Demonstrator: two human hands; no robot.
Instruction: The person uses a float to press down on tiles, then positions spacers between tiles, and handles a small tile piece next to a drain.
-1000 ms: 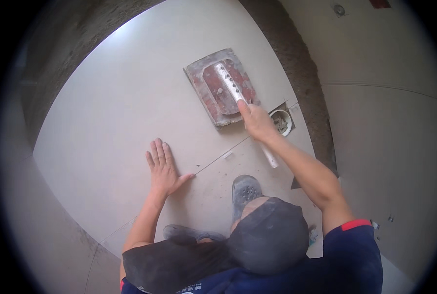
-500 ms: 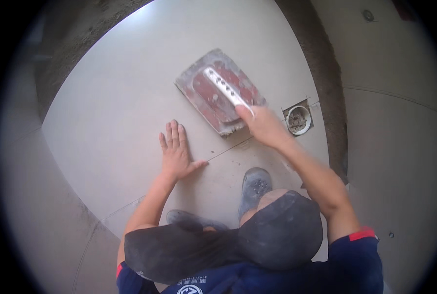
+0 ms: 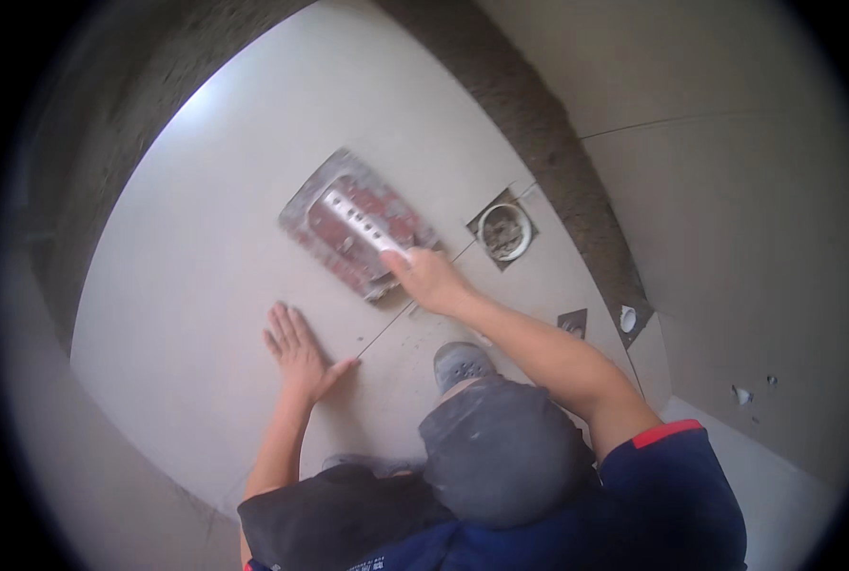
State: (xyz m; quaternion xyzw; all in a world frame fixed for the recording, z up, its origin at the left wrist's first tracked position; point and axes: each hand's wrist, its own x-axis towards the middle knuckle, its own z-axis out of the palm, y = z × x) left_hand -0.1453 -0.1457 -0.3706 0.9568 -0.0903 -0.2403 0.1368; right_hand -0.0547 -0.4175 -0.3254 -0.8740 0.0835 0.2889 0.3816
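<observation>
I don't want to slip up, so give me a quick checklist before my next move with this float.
1. Right hand gripping the float by its handle: ok.
2. Left hand clear of the float: ok, fingers spread on the tile.
3. Shoe clear of the float: ok.
4. Float's underside fully touching the tile: cannot tell, hidden.
5. Tile free of crumbs: not ok, specks lie near the seam.
6. Pipe free of debris: not ok, some shows inside.
</observation>
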